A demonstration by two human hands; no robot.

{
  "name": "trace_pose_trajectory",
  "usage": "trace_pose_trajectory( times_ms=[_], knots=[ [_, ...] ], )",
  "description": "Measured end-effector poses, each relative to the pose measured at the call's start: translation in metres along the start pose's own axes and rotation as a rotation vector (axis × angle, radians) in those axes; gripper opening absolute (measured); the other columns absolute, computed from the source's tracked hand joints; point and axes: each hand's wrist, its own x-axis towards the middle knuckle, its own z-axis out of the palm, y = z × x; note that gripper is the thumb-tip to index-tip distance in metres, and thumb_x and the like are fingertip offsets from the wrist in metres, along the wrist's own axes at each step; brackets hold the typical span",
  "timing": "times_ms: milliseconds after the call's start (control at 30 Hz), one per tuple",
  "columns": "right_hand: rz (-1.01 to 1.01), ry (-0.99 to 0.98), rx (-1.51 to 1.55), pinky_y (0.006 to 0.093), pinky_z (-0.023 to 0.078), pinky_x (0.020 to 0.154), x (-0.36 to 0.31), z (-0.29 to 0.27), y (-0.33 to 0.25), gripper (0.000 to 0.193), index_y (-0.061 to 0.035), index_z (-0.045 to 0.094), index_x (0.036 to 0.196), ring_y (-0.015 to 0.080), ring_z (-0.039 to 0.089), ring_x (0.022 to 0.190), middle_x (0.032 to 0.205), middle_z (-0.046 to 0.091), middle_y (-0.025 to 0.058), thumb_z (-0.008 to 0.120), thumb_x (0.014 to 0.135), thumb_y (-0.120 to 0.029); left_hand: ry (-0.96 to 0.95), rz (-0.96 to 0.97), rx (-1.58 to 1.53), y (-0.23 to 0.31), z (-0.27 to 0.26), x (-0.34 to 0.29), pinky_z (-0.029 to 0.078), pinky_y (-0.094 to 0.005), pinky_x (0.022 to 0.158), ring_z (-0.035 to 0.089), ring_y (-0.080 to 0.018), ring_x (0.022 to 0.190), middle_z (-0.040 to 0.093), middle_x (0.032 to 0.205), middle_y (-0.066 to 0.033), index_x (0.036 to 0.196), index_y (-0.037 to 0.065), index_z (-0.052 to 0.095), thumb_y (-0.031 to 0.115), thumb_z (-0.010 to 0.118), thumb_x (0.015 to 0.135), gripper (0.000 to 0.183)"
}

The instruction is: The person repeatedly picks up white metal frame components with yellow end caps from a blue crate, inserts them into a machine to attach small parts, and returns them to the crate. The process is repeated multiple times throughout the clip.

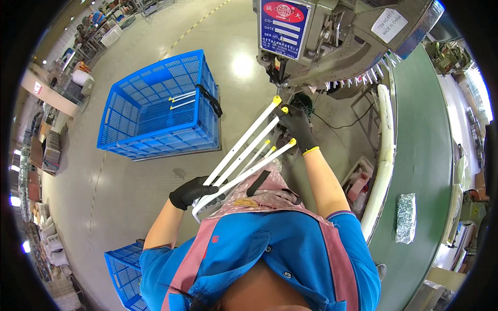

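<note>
My left hand [190, 193], in a black glove, is closed around the lower ends of several white tubes [241, 147] in front of my lap. The tubes slant up to the right and carry yellow end pieces. My black-gloved right hand [296, 124] has its fingers curled at the upper end of one tube, by a yellow end piece [285, 110]. Another yellow end piece [277, 99] sits right under the tip of the grey riveting machine [332, 44]. Two shorter tube ends with yellow tips show between the long tubes. The fingertips of my right hand are partly hidden.
A large blue plastic crate [155, 145] with a few white tubes inside stands on the floor ahead to the left. Another blue crate [122, 277] is at lower left. To the right runs a green-topped table [415, 171] bearing a clear bag of small parts [406, 218].
</note>
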Motion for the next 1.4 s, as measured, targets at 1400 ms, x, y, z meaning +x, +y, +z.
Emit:
trace_pose_trajectory(
  times_ms=[1400],
  knots=[
    [-0.154, -0.119, 0.073, 0.0279, 0.045, 0.069, 0.045, -0.004, -0.029, 0.031, 0.0018, 0.065, 0.091, 0.011, 0.057, 0.074, 0.081, 0.068, 0.0097, 0.066, 0.084, -0.028, 0.101, -0.084, 0.033, 0.05, 0.039, -0.044, 0.05, -0.0265, 0.065, 0.061, -0.0126, 0.075, 0.067, 0.09, -0.0086, 0.117, -0.001, 0.055, 0.027, 0.059, 0.089, 0.039]
  ],
)
